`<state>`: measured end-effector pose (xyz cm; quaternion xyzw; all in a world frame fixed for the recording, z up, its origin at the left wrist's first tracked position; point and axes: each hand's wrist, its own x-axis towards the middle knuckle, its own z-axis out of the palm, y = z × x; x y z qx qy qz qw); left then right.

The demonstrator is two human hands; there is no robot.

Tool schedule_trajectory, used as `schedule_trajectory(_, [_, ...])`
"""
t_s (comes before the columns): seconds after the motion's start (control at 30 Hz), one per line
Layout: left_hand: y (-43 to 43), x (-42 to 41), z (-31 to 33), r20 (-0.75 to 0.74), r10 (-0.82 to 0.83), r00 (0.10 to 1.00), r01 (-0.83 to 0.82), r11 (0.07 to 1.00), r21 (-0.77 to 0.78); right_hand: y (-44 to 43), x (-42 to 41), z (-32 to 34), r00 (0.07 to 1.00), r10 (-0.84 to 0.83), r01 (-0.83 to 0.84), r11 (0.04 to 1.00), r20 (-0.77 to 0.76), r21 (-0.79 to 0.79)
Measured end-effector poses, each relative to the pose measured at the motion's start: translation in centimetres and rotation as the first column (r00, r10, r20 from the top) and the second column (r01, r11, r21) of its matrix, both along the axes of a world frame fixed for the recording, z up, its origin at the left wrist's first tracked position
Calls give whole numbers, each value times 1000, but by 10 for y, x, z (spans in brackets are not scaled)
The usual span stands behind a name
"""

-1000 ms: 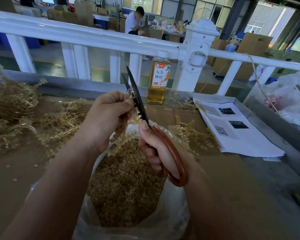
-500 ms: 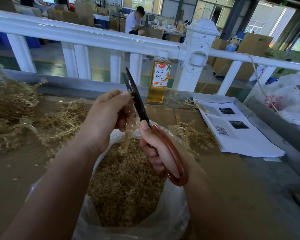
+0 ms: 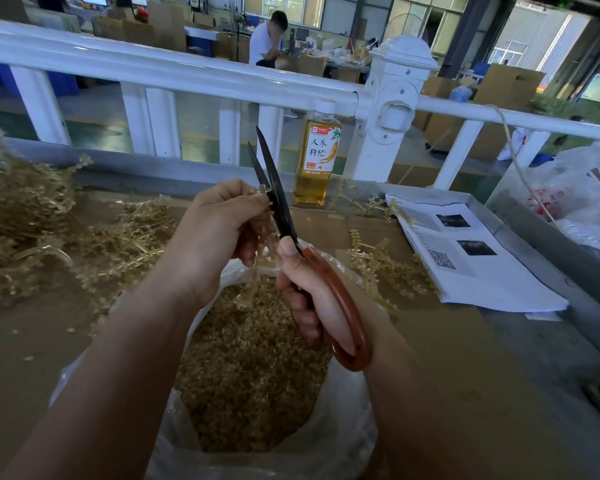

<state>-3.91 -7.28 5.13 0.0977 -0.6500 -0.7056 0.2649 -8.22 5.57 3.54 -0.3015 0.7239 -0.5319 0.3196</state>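
Observation:
My left hand [image 3: 212, 233] pinches a pale yellow plastic sprig [image 3: 257, 271] that hangs down over a clear plastic bag [image 3: 340, 434] full of small cut yellow pieces [image 3: 250, 368]. My right hand [image 3: 309, 292] grips black-bladed scissors [image 3: 274, 192] by their red-brown loop handles. The blades point up and away, slightly apart, right beside my left fingertips at the sprig's top end.
Piles of uncut yellow sprigs [image 3: 32, 230] lie on the cardboard-covered table at the left, a few more sprigs [image 3: 385, 271] at the right. A tea bottle [image 3: 316, 157] stands by the white railing [image 3: 187, 77]. Printed papers [image 3: 471, 265] and plastic bags [image 3: 579, 192] lie at the right.
The sprig in my left hand has become shorter and hangs straighter. Both hands and the scissors have stayed almost in place.

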Motion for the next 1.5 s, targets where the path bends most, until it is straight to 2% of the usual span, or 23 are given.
schedule_trajectory(0.13, [0, -1, 0, -7, -12, 1000, 12, 1000, 13, 0, 0, 2, 999, -1, 1, 1000, 35, 5])
schedule_trajectory(0.3, [-1, -1, -1, -1, -14, 1000, 14, 1000, 14, 0, -1, 0, 1000, 3, -2, 999, -14, 38])
schedule_trajectory(0.5, [0, -1, -2, 21, -21, 1000, 21, 1000, 1, 1, -2, -1, 999, 23, -23, 1000, 45, -16])
schedule_trajectory(0.63, [1, 0, -2, 18, -18, 1000, 18, 1000, 17, 1, -3, 0, 999, 10, -11, 999, 32, 31])
schedule_trajectory(0.77, [2, 0, -2, 29, -12, 999, 12, 1000, 9, 4, -3, 0, 977, 59, -37, 993, 204, -109])
schedule_trajectory(0.83, [3, 1, -1, 38, -10, 999, 10, 1000, -6, 6, -4, -1, 984, 21, -8, 998, 176, -70])
schedule_trajectory(0.93, [3, 1, -1, 40, -5, 999, 7, 999, -53, 5, -7, -3, 988, 9, 7, 995, 154, -99])
schedule_trajectory(1.17, [-5, 5, -2, 45, -10, 999, 22, 966, -258, 4, -10, -1, 986, -154, 163, 972, 64, -169])
schedule_trajectory(1.37, [-5, 6, -3, 76, -41, 996, 64, 941, -333, 4, -8, 4, 977, -211, 213, 973, 35, -94])
schedule_trajectory(1.5, [-2, 7, -2, 123, -77, 989, 120, 908, -400, 3, -6, 8, 964, -258, 263, 955, 59, -137])
